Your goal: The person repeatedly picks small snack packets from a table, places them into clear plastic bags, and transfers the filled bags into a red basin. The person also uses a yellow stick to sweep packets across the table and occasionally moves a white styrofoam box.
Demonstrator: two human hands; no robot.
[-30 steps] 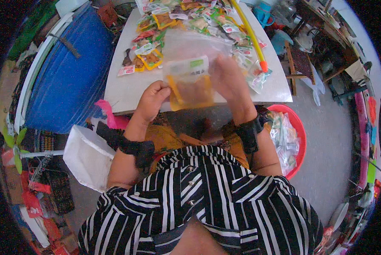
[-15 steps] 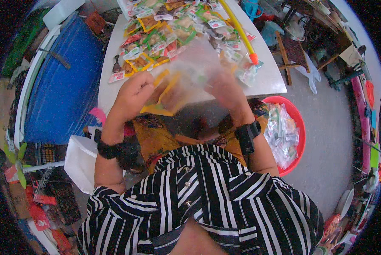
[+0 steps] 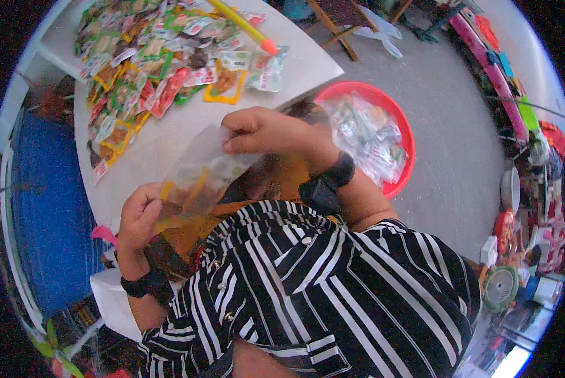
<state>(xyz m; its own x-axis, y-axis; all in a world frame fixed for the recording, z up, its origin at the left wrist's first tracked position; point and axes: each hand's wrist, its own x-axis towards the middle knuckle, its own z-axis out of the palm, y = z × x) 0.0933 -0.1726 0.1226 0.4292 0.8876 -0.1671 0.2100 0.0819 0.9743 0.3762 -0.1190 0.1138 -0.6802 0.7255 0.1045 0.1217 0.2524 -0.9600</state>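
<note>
A clear plastic bag (image 3: pixel 197 179) with small yellow and orange snack packets inside is stretched between my two hands at the near edge of the white table (image 3: pixel 169 135). My left hand (image 3: pixel 137 211) pinches its lower end. My right hand (image 3: pixel 266 132) grips its upper end. Both wrists wear black bands. My striped shirt fills the lower part of the view.
A heap of colourful snack packets (image 3: pixel 150 66) covers the far half of the table, with a yellow stick with an orange tip (image 3: pixel 244 25) beside it. A red basin (image 3: pixel 383 135) of filled clear bags stands on the floor at my right. A blue sheet (image 3: pixel 40 208) lies left.
The bag was held upright in front of me; now it is tilted lengthwise, my left hand lower and my right hand higher. My head has turned toward the right, bringing the red basin nearer.
</note>
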